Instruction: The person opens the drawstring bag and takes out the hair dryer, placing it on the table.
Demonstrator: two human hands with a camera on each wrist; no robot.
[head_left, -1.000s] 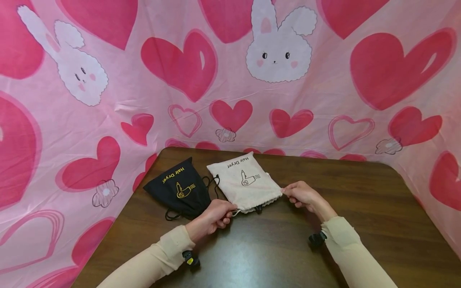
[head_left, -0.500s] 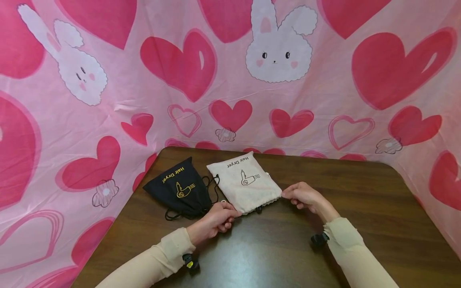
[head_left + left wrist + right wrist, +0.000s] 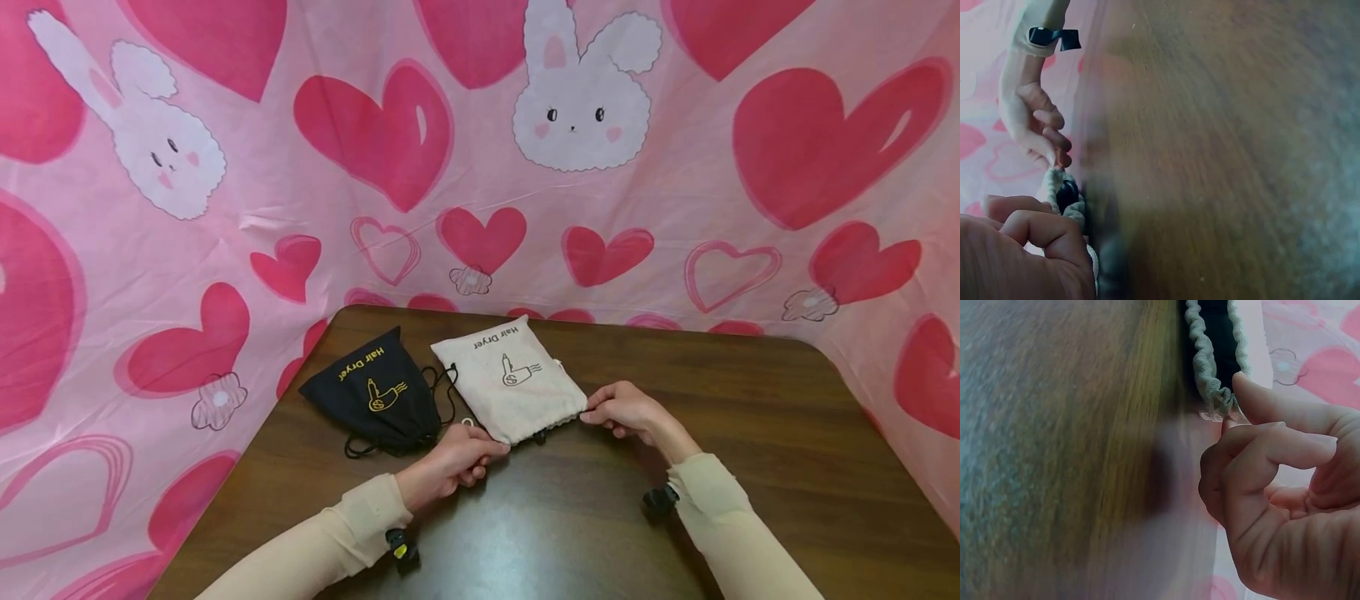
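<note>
A white drawstring bag (image 3: 495,392) printed "Hair Dryer" lies flat on the wooden table, its ruffled mouth facing me. My left hand (image 3: 453,458) pinches the near left corner of that mouth between thumb and fingers. At the opposite corner my right hand (image 3: 628,414) pinches the hem, thumb on top and index finger below. The right wrist view shows the mouth's gathered edges (image 3: 1204,362) parted, with something dark between them. In the left wrist view a small black part (image 3: 1067,195) shows at the opening; its kind is hidden.
Left of the white bag lies a black drawstring bag (image 3: 378,396) with yellow "Hair Dryer" print and loose black cords (image 3: 360,450). A white cord loop (image 3: 468,422) shows by my left hand. Pink heart-patterned cloth (image 3: 480,192) hangs behind the table (image 3: 720,400).
My left hand has shifted a little right and nearer me, drawing the white bag's left corner out straighter. The right hand stays at its corner, and the black bag lies as before.
</note>
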